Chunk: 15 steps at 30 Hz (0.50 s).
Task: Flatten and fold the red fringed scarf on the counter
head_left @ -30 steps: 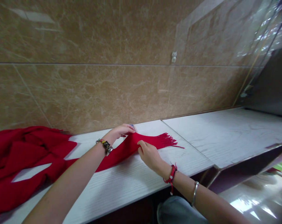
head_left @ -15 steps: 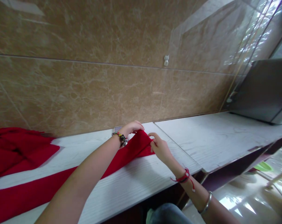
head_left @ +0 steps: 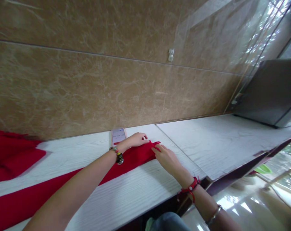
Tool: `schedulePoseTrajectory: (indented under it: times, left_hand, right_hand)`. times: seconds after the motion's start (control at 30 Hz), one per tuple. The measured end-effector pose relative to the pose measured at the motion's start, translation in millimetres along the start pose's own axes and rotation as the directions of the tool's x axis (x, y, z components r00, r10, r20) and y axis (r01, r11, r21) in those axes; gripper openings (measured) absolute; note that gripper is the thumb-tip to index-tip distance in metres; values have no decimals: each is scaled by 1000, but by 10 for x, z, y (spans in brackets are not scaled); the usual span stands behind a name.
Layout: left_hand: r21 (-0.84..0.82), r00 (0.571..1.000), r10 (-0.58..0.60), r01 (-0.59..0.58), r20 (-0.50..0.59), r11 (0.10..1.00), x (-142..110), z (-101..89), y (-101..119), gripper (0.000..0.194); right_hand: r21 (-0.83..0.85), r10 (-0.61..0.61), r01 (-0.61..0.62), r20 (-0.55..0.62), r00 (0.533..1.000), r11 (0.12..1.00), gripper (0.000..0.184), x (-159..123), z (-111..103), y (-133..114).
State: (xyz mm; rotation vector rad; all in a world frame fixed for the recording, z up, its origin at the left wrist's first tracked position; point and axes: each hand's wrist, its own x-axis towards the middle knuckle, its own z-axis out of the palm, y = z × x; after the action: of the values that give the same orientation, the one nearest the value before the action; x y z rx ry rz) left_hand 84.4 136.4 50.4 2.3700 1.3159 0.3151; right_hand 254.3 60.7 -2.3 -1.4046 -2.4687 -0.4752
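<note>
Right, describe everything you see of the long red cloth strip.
The long red cloth strip, plain and soft-looking, lies along the white countertop, leaving view at lower left. Its right end looks folded over, with short fringe showing. The left hand touches its upper edge; the right hand touches that end. The left forearm covers part.

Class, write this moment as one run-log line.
left hand: at red scarf end | right hand: touching same end | red scarf: lying along white countertop | smartphone: face up
</note>
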Motion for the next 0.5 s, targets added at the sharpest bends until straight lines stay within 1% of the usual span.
schedulePoseTrajectory:
  times: [0.07,0.17,0.27,0.37,0.43,0.5]
  left_hand:
    - [23,1000,9,-9,-5,1000,-197,-35,-88,33]
    - [15,998,24,-25,66,1000,-413,-96,-179,30]
    - [-10,989,40,-39,144,999,-506,-137,-180,28]
    - [-45,975,51,-42,217,998,-551,-144,-108,30]
    - [-66,970,31,-16,242,998,-577,-127,-60,27]
    - [-71,972,-7,24,234,997,-589,-93,-39,25]
  right_hand:
    - [27,-11,11,1,1000,1000,23,5,22,11]
    - [82,6,-3,-43,999,997,26,26,0,7]
    - [93,17,-5,-133,991,996,27,82,-96,-11]
    - [58,5,7,-199,980,998,27,146,-202,-26]
    - [40,-18,26,-187,982,999,26,157,-239,-22]
    - [38,-67,72,-120,990,997,27,127,-242,1]
